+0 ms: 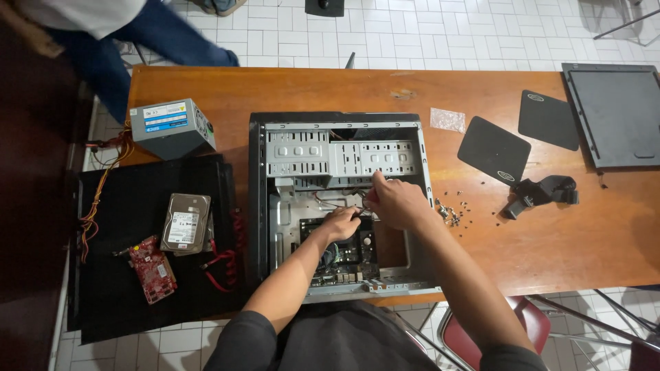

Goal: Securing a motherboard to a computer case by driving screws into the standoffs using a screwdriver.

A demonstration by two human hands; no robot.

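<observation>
An open grey computer case lies flat on the wooden table, with a dark motherboard in its lower half. Both my hands are inside the case. My left hand is curled above the motherboard, fingers closed around thin cables. My right hand is just beside it, fingers pinched on the same bundle of thin wires. What exactly sits under the fingers is hidden.
On a black panel at left lie a hard drive, a red expansion card and red cables. A grey power supply stands behind. Loose screws, black pads, a side panel lie right. Another person's legs are far left.
</observation>
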